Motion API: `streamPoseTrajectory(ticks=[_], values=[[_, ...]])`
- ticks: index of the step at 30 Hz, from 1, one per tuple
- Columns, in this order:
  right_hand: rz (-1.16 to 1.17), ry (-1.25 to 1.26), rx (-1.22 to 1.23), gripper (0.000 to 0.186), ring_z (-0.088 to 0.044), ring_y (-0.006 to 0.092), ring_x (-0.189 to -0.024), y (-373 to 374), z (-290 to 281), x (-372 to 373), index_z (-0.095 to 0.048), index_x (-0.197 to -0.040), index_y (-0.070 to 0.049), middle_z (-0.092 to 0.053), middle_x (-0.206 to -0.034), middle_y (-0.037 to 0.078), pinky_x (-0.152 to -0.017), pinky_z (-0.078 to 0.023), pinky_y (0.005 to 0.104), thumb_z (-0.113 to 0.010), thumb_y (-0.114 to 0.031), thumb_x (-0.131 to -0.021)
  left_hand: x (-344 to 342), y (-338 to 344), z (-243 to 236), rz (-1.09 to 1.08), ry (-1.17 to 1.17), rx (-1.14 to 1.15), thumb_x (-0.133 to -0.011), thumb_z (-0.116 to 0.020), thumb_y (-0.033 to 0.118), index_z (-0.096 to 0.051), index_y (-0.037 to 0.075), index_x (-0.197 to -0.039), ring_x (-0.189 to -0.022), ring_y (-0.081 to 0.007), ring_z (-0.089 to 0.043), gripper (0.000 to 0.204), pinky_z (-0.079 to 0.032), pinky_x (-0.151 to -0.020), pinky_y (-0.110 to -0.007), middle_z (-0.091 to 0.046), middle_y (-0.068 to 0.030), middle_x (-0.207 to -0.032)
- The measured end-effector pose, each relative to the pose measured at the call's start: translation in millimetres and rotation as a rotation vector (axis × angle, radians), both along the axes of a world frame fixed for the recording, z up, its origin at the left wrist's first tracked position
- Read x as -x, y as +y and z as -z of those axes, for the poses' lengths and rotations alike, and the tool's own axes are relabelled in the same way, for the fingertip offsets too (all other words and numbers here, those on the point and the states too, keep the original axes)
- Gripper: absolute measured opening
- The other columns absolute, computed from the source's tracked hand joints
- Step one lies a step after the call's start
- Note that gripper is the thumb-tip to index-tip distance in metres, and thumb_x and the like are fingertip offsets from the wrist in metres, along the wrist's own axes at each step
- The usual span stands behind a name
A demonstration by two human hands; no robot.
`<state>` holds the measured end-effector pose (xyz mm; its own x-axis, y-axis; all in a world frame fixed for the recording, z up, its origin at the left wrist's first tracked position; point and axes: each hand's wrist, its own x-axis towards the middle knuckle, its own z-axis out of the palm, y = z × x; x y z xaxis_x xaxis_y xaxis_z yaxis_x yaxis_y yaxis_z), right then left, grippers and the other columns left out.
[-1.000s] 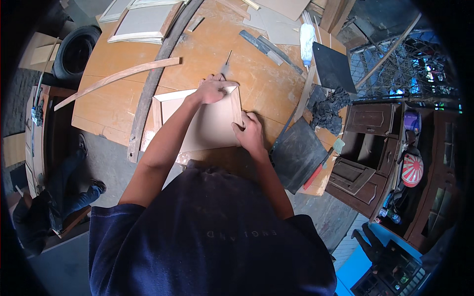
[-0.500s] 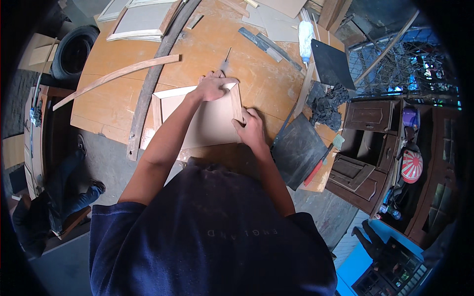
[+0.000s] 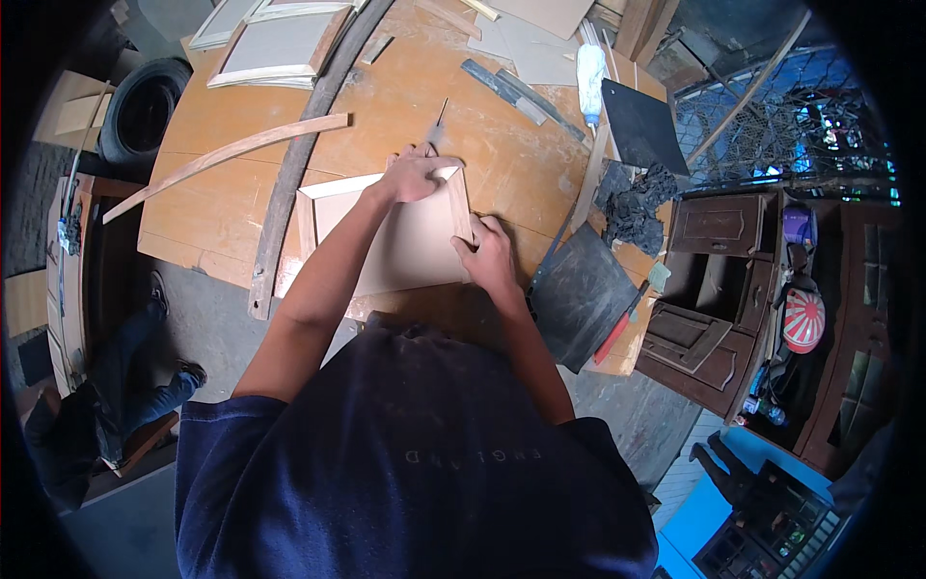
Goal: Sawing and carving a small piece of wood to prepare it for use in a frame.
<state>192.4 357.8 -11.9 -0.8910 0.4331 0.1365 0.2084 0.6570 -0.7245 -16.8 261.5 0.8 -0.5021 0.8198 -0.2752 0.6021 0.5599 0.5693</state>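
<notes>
A shallow wooden frame [image 3: 461, 207] with a pale flat panel [image 3: 415, 246] inside lies on the orange-brown table in front of me. My left hand [image 3: 415, 177] is closed over its far right corner, fingers curled past the far edge. Along the right side, my right hand [image 3: 490, 254] grips the wooden strip, thumb on the inner side and fingers outside. My left forearm hides part of the panel and of the far strip. Just beyond my left hand lies a thin dark pointed rod [image 3: 442, 113]; its near end is blurred.
A long dark bar [image 3: 289, 179] crosses the table at left, beneath a curved wooden strip [image 3: 227, 151]. Stacked frames [image 3: 275, 48] lie far left. At right are a black sheet [image 3: 579, 294], a red-handled tool [image 3: 612, 338], dark crumpled cloth [image 3: 637, 207] and a white bottle [image 3: 591, 82].
</notes>
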Motion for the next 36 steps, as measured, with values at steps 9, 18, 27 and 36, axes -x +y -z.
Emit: streamPoseTrajectory(ticks=[9,18,27,36], values=[[0.004,0.006,-0.005,0.044,-0.061,0.0382,-0.086,0.2,0.5,-0.5,-0.064,-0.111,0.006,-0.059,-0.093,0.020,-0.075,-0.050,0.0425,-0.078,-0.016,-0.075,-0.6,1.1,0.0,0.008,0.033,-0.001,-0.083,-0.064,0.020,-0.059,0.043,-0.131,-0.109,-0.0263,-0.044,0.054,-0.031,-0.098,-0.047,-0.053,-0.0018,-0.111],[0.007,0.009,0.009,0.042,-0.061,0.0377,-0.086,-0.4,2.6,-1.1,-0.064,-0.112,0.002,-0.059,-0.093,0.020,-0.075,-0.050,0.0433,-0.077,-0.017,-0.077,-1.4,1.3,-0.2,0.002,0.040,0.007,-0.083,-0.063,0.020,-0.059,0.043,-0.131,-0.111,-0.0271,-0.044,0.054,-0.032,-0.098,-0.047,-0.053,-0.0030,-0.112],[0.015,0.042,0.008,0.044,-0.061,0.0373,-0.088,-1.4,0.2,-0.9,-0.064,-0.113,0.003,-0.059,-0.095,0.019,-0.076,-0.050,0.0428,-0.077,-0.017,-0.076,-1.5,0.9,3.0,-0.003,0.062,-0.006,-0.081,-0.063,0.020,-0.059,0.043,-0.130,-0.112,-0.0279,-0.044,0.055,-0.033,-0.098,-0.047,-0.053,-0.0041,-0.113],[0.008,0.032,0.021,0.044,-0.061,0.0376,-0.089,-0.4,3.5,-1.3,-0.063,-0.113,0.004,-0.059,-0.096,0.020,-0.078,-0.050,0.0428,-0.077,-0.016,-0.076,-1.4,1.7,5.2,-0.011,0.071,-0.016,-0.080,-0.064,0.018,-0.060,0.042,-0.129,-0.109,-0.0276,-0.045,0.055,-0.033,-0.095,-0.047,-0.053,-0.0034,-0.111]])
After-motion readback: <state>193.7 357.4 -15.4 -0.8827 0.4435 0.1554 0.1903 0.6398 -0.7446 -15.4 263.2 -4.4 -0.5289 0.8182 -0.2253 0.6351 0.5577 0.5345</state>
